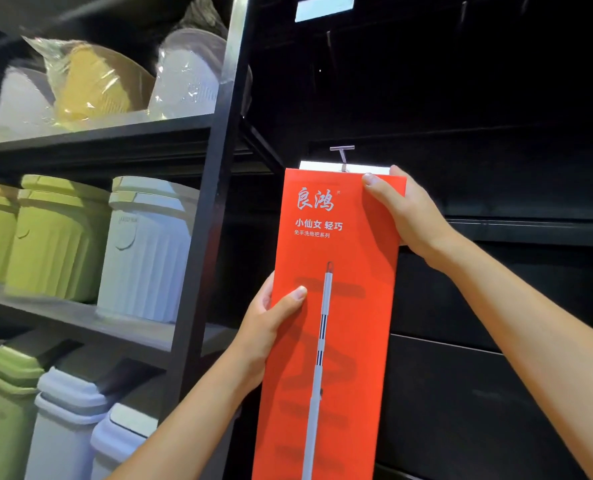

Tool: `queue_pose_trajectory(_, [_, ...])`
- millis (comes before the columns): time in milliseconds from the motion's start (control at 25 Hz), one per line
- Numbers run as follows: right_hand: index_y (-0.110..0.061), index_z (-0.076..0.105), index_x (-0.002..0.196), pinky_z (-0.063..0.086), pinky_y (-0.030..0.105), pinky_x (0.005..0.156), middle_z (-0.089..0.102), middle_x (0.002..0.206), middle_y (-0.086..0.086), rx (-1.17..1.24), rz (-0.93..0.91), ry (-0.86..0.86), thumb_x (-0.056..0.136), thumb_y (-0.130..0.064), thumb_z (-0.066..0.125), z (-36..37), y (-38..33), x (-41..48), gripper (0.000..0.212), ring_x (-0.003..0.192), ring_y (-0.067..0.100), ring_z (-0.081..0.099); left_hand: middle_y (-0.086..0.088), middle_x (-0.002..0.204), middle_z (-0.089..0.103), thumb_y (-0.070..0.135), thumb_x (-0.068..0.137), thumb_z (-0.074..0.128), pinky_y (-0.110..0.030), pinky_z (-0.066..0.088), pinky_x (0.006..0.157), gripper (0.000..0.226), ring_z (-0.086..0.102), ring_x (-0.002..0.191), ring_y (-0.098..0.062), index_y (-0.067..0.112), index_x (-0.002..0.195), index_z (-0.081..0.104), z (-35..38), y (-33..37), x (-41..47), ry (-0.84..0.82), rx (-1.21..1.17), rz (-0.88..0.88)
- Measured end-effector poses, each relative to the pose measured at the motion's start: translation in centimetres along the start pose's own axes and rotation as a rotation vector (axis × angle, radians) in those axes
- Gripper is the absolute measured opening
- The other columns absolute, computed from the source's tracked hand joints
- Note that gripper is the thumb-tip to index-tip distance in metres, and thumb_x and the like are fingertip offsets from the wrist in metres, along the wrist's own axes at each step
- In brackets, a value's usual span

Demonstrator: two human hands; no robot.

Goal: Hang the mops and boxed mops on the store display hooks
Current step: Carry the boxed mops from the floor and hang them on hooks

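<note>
Left hand (271,323) and right hand (406,209) curled around opposite edges of red mop box (336,251).

shop: stocked shelves (90,133), display hook (342,154).

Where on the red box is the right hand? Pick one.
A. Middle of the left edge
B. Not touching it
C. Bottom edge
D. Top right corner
D: the right hand grips the top right corner of the red box, near the hook, while the left hand holds the left edge.
</note>
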State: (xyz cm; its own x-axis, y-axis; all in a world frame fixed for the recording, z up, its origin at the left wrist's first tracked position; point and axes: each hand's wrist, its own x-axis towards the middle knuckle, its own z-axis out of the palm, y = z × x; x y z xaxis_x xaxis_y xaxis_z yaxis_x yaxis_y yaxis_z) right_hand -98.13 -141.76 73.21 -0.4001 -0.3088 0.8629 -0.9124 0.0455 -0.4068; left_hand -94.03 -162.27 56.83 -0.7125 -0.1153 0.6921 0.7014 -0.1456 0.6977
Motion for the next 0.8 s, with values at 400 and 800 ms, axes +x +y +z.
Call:
queue_pose_trajectory(400, [-0.041, 0.028, 0.104, 0.052, 0.055, 0.104, 0.06, 0.121, -0.008, -0.088, 0.085, -0.014, 0.066, -0.095, 0.062, 0.2, 2.6, 1.4, 0.074, 0.13, 0.033, 0.063, -0.017, 0.127, 0.073, 0.035, 0.089, 0.071, -0.054, 0.06, 0.095, 0.047, 0.072, 0.114, -0.041, 0.025, 0.135, 0.063, -1.1, -2.7, 1.7, -0.033, -0.076, -0.022])
queue_pose_trajectory(800, [-0.044, 0.05, 0.083, 0.059, 0.061, 0.091, 0.078, 0.109, -0.001, -0.143, 0.17, 0.023, 0.077, -0.086, 0.061, 0.5, 6.9, 2.1, 0.043, 0.1, 0.024, 0.077, -0.021, 0.126, 0.072, 0.035, 0.089, 0.073, -0.061, 0.055, 0.101, 0.045, 0.069, 0.116, -0.045, 0.022, 0.132, 0.065, -1.4, -6.5, 4.4, -0.011, -0.112, -0.093])
